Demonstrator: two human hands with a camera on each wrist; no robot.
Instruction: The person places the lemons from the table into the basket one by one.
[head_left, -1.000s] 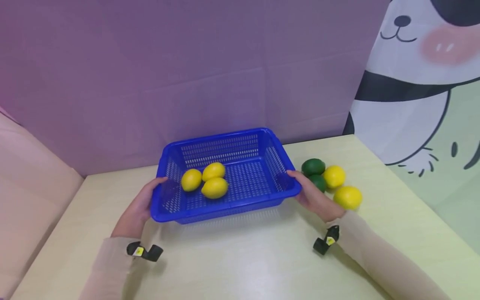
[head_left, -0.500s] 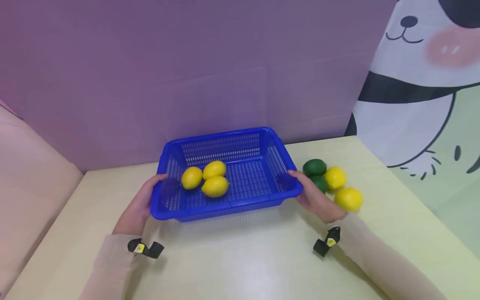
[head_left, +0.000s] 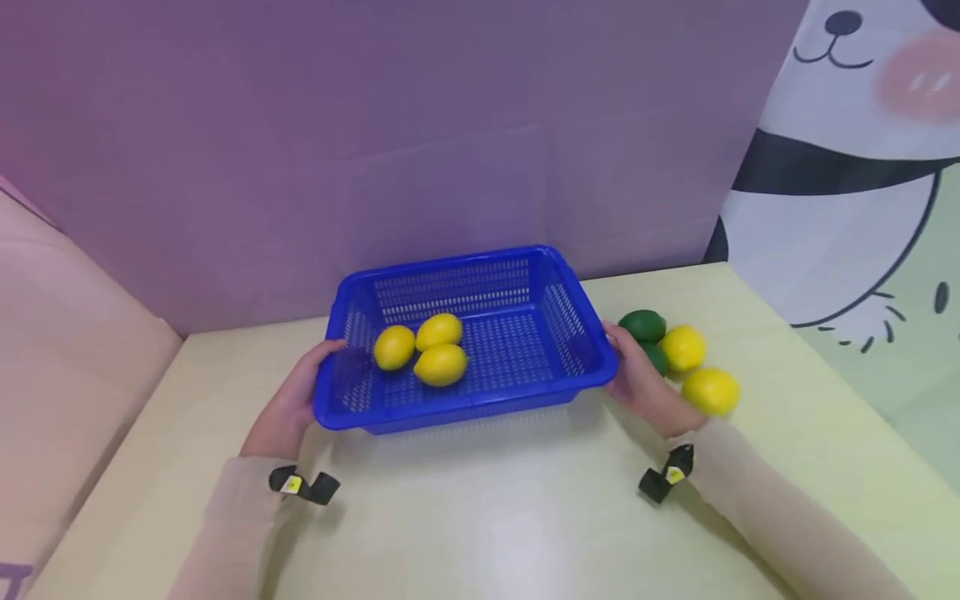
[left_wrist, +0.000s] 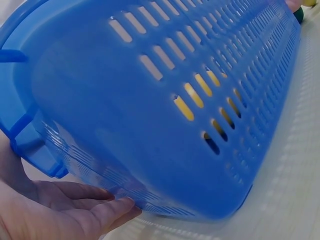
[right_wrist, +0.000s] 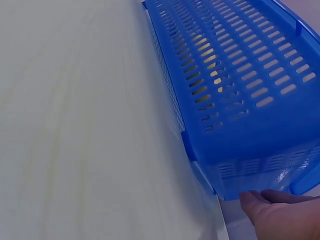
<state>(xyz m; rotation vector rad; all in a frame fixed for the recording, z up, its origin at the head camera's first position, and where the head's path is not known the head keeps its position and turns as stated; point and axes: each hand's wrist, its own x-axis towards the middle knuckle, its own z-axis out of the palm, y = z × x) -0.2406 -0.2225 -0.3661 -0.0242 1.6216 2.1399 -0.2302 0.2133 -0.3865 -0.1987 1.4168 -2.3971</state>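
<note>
A blue plastic basket [head_left: 495, 398] with slotted walls is between my two hands at the middle of the table. Three lemons [head_left: 441, 365] lie together in its left half. My left hand [head_left: 294, 398] grips the left short side, thumb over the rim, and in the left wrist view its fingers [left_wrist: 107, 212] lie against the outer wall. At the right short side, my right hand [head_left: 641, 379] holds the basket, its thumb by the rim's outer edge. Its fingers [right_wrist: 262, 202] touch the wall low down in the right wrist view. Whether the basket's base rests fully on the table is unclear.
Right of the basket, close by my right hand and forearm, lie two dark green fruits [head_left: 642, 326] and two more yellow lemons [head_left: 711, 392]. A purple cloth wall [head_left: 450, 150] stands right behind the basket. The pale table [head_left: 465, 517] extends toward me.
The whole head view has shifted slightly, with basket and table moving together. My right thumb has slid from over the basket's rim to its outer edge. The lemons keep their places.
</note>
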